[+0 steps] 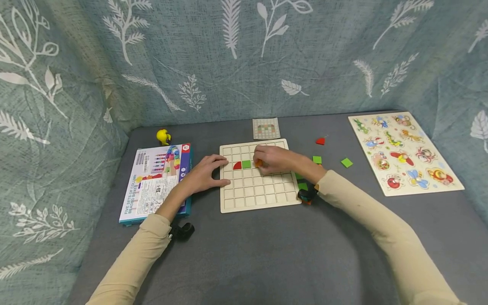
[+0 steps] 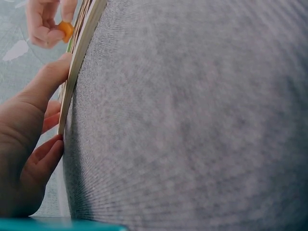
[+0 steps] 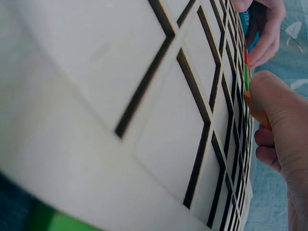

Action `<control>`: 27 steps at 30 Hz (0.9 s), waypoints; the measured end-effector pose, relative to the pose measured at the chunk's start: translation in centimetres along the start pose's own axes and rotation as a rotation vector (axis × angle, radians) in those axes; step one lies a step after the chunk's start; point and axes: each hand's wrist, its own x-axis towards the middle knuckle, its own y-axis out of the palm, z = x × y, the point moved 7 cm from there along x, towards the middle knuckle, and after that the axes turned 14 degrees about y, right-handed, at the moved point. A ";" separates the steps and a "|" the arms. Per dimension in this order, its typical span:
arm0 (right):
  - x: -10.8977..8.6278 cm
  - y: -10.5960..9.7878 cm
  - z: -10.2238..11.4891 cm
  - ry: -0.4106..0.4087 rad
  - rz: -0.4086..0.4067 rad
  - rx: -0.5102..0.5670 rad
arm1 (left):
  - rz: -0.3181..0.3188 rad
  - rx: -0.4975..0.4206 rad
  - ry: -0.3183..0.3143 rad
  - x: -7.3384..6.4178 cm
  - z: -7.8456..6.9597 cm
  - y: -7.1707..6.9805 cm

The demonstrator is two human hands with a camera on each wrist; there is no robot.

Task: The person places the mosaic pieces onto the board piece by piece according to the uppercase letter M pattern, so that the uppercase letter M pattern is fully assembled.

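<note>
Orange tile (image 1: 259, 163), one: pinched in my right grip (image 1: 273, 159), at the gridded board (image 1: 259, 195) beside a green tile (image 1: 246, 164); I judge it light, stiff, best edge-held; left grip (image 1: 207, 173) spread at the board's left side.

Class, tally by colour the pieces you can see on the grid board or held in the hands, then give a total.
Red piece: 1
Green piece: 1
Orange piece, in the right hand: 1
Total: 3

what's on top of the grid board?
Red piece, green square; right hand pinching an orange piece beside them. Left hand touches the board. Cells under the right hand are hidden.
</note>
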 end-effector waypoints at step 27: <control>1.4 0.2 0.1 0.053 0.165 0.041 | -0.006 0.003 -0.005 0.1 0.3 0.3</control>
